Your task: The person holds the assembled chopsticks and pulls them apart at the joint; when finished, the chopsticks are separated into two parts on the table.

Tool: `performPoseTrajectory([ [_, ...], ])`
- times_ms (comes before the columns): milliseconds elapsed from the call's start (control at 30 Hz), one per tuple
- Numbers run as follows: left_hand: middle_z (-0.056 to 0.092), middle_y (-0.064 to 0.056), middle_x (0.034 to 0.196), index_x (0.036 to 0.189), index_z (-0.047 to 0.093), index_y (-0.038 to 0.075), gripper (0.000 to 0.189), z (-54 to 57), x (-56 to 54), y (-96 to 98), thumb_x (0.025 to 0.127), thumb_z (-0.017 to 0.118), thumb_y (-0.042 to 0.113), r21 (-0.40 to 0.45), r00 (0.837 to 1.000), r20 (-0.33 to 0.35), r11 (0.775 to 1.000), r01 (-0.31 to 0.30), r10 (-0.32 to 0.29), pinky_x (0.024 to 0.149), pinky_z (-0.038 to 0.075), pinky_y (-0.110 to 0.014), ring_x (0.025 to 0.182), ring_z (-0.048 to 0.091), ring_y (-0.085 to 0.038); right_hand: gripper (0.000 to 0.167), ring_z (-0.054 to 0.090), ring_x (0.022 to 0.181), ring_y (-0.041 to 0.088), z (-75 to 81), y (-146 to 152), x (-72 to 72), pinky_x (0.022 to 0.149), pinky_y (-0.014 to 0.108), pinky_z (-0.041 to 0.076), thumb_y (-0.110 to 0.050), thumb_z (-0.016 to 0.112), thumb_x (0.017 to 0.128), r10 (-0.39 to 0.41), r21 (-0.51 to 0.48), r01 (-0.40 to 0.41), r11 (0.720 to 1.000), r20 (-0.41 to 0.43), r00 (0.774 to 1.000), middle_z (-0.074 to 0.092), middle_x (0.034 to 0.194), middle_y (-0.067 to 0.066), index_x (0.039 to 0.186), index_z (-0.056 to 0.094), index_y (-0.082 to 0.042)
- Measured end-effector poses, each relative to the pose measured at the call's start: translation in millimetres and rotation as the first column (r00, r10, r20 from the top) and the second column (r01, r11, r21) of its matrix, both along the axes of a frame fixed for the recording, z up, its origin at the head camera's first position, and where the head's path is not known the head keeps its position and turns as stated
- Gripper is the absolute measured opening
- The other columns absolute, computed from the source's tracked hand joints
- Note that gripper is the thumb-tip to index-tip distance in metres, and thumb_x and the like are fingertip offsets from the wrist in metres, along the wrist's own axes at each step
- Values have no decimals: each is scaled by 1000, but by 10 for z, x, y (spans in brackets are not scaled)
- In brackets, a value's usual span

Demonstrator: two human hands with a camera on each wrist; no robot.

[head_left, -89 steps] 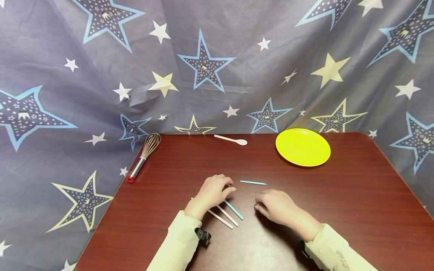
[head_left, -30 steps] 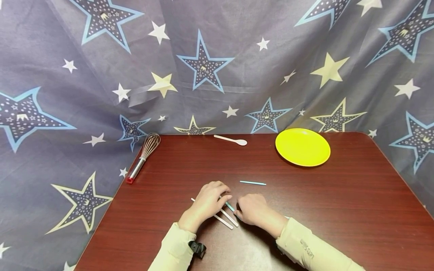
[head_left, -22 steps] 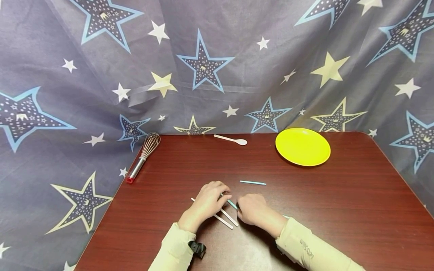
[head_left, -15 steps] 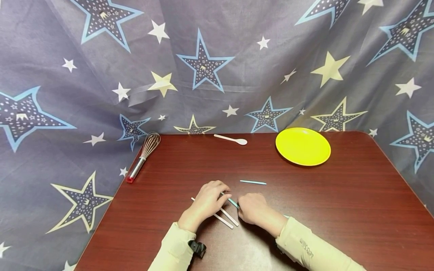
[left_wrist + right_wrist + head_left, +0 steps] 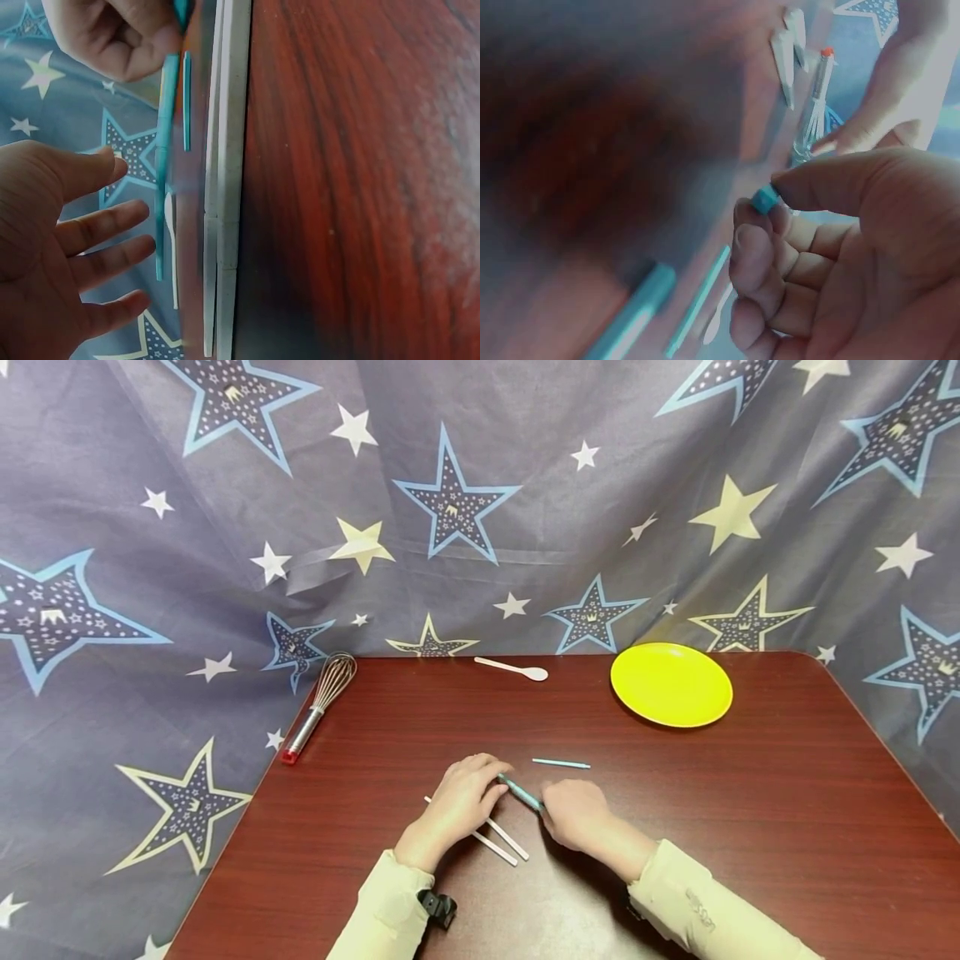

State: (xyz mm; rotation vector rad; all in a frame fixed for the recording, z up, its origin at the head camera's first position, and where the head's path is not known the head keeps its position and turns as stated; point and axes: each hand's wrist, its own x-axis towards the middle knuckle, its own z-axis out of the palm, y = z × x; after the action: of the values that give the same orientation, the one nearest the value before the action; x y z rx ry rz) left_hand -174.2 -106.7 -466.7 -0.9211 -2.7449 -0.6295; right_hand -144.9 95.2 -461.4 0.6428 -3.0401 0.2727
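My right hand (image 5: 576, 814) pinches the near end of a teal chopstick (image 5: 523, 795) between thumb and fingers; its square end (image 5: 765, 199) shows in the right wrist view. The chopstick slants away toward my left hand (image 5: 459, 795), overlapping its fingertips in the head view. In the left wrist view the left fingers (image 5: 112, 221) are spread beside the chopstick, not curled round it. Two white chopsticks (image 5: 508, 838) lie side by side on the table, partly hidden under the left hand. Another teal chopstick (image 5: 561, 764) lies farther back.
One more teal stick (image 5: 634, 311) lies close to the right wrist camera. At the table's back are a white spoon (image 5: 534, 674) and a yellow plate (image 5: 671, 685). A whisk (image 5: 318, 708) lies along the left edge. Behind hangs a star-patterned cloth (image 5: 480, 585).
My right hand has come left to the teal chopstick, taken its near end and shifted it away from the white pair, slightly back and right. The left hand stays near the white pair.
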Motion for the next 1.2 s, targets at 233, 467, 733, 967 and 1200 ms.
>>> performPoseTrajectory([
  [233, 66, 3, 108, 112, 69, 17, 23, 31, -1, 30, 89, 70, 18, -15, 1000, -23, 1000, -3, 3, 101, 36, -50, 111, 58, -21, 29, 60, 56, 33, 160, 170, 20, 50, 45, 46, -15, 76, 79, 28, -22, -30, 999, -113, 993, 54, 59, 6, 72, 48, -10],
  [467, 67, 6, 106, 109, 70, 18, 22, 65, 15, 99, 88, 72, 20, -36, 998, -55, 999, 1, -3, 105, 32, -52, 108, 60, -18, 26, 59, 57, 28, 270, 326, 26, 51, 41, 44, -11, 75, 80, 41, -57, -51, 997, -169, 985, 56, 64, 2, 75, 49, -10],
  [733, 68, 7, 94, 103, 72, 17, 14, 77, 22, 214, 89, 71, 19, 7, 998, -23, 998, 59, -59, 84, 49, -35, 86, 64, -10, 30, 49, 52, 18, 278, 514, 47, 47, 33, 39, -13, 76, 84, 52, -125, -72, 989, -155, 987, 46, 61, -6, 75, 47, -14],
  [967, 67, 8, 92, 103, 73, 18, 13, 78, 56, 320, 91, 68, 20, 3, 998, -23, 998, 58, -58, 76, 52, -32, 85, 65, -9, 30, 48, 56, 12, 264, 663, 44, 52, 30, 40, -8, 76, 82, 74, -186, -117, 976, -221, 972, 45, 66, -10, 76, 48, -16],
  [1200, 68, 8, 90, 102, 74, 17, 12, 104, 92, 426, 92, 68, 18, 39, 994, -60, 995, 93, -91, 75, 52, -30, 82, 64, -8, 20, 48, 63, 9, 285, 738, 26, 57, 29, 42, -15, 76, 83, 67, -246, -120, 962, -211, 975, 54, 72, -7, 81, 57, -16],
])
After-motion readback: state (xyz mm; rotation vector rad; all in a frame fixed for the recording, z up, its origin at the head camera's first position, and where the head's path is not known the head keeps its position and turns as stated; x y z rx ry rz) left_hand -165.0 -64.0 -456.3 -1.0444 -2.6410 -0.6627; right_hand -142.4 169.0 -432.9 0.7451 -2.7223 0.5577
